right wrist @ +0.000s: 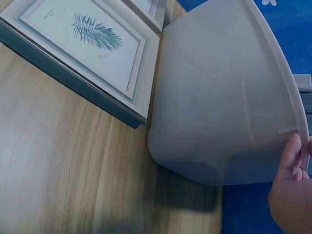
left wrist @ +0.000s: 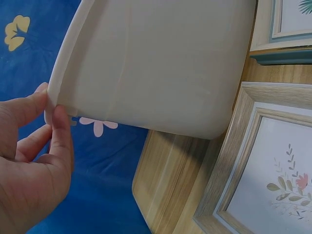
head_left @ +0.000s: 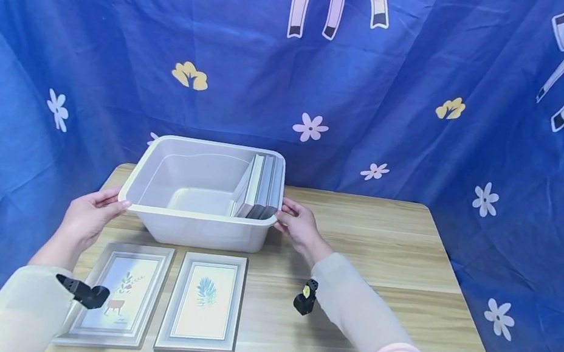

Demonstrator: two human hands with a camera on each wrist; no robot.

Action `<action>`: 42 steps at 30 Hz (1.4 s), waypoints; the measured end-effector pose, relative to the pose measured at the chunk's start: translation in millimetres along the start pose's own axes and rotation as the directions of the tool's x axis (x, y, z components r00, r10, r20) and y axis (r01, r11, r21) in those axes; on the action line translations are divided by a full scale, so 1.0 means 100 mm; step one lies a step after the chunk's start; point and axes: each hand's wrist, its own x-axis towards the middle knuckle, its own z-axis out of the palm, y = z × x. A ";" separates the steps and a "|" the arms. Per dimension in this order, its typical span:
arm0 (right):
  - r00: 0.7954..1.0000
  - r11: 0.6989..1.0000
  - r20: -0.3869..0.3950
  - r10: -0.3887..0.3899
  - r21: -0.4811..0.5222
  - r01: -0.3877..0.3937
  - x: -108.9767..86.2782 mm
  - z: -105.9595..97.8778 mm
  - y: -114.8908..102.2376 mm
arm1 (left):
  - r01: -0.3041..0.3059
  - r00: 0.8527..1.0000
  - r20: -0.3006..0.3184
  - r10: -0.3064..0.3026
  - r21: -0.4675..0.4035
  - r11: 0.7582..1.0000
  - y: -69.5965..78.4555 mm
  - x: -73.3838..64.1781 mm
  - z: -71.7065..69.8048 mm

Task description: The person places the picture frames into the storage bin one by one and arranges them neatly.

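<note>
At the bench's (head_left: 380, 290) eleven o'clock, a white tub (head_left: 206, 233) opens upward, long axis nine to three. Picture frames (head_left: 203, 304) lie at its six and seven o'clock. Slabs (head_left: 261, 188) inside at three show in the head view, not the left wrist's. The left hand (head_left: 91, 216) pinches its rim at eight, the right hand (head_left: 301, 228) at four.

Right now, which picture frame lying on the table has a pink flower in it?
The left picture frame, nearer the left hand: it has a pink flower. The other frame shows a blue-green leafy sprig and no flower.
</note>
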 end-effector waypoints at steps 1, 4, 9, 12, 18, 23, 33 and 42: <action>1.000 1.000 -0.002 0.003 0.002 -0.003 0.00 0.00 0.00 | 0.000 1.000 0.000 0.000 0.002 1.000 0.00 0.00 0.00; 1.000 1.000 -0.007 0.003 0.003 -0.003 0.00 0.00 0.01 | 0.002 1.000 0.000 -0.002 0.006 1.000 -0.02 0.01 -0.01; 1.000 1.000 -0.007 0.000 0.009 0.000 0.01 0.00 0.02 | -0.009 1.000 0.002 0.009 0.025 1.000 -0.01 0.01 -0.01; 1.000 1.000 -0.005 -0.001 0.014 0.001 0.01 0.00 0.03 | -0.020 1.000 -0.012 0.022 0.116 0.993 0.01 0.00 -0.02; 1.000 1.000 0.004 -0.010 0.012 0.010 0.02 -0.01 0.03 | -0.019 0.997 -0.062 0.050 0.421 0.907 0.09 -0.08 0.01; 1.000 1.000 0.004 -0.011 0.011 0.011 0.01 -0.01 0.02 | -0.042 0.990 -0.102 0.099 0.456 0.889 0.12 -0.14 0.01; 1.000 1.000 0.013 -0.011 0.006 0.010 0.01 -0.01 0.02 | -0.012 0.917 -0.314 0.245 0.594 0.804 0.05 -0.27 0.06; 1.000 1.000 0.019 -0.016 0.001 0.016 0.00 -0.02 0.02 | -0.048 0.845 -0.354 0.400 0.696 0.716 -0.16 -0.41 0.08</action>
